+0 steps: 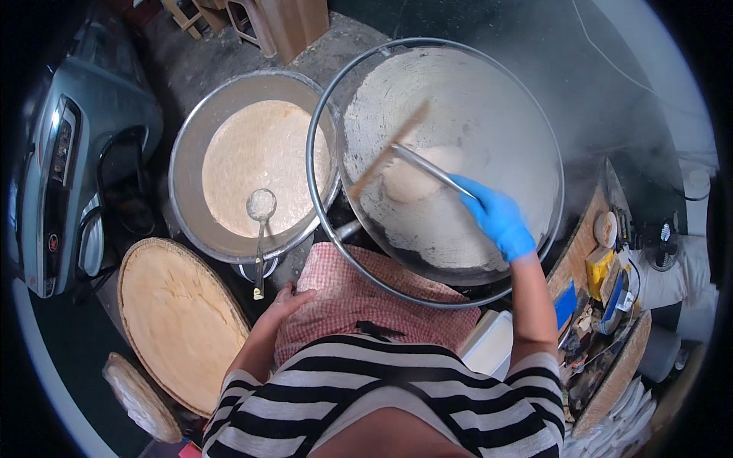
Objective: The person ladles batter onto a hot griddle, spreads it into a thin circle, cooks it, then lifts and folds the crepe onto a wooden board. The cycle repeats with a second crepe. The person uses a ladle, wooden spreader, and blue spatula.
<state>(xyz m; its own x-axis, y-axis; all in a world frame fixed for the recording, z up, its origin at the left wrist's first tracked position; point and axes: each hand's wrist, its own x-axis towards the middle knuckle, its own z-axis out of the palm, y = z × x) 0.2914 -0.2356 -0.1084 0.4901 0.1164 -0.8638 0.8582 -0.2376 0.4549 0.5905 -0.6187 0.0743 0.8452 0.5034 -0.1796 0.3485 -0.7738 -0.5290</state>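
Observation:
My right hand (495,220), in a blue glove, is wrapped round the metal handle of a batter spreader (379,162) with a long wooden blade. The blade is over a large round griddle (489,114), beside a thick pool of pale batter (416,179). A thin whitish layer coats much of the griddle. Bare, my left hand (290,303) rests against the red checked apron (328,278) with its fingers apart. Just beyond it, a ladle (261,217) leans over the near rim of a wide metal basin (187,160) that holds pale batter (248,145).
A metal ring (311,153) surrounds the griddle, and steam rises at its far right. Stacked thin round flatbreads (175,317) lie at the left, below a grey vehicle (76,168). Cluttered boards (584,240) stand at the right. Wooden stools (286,27) are at the back.

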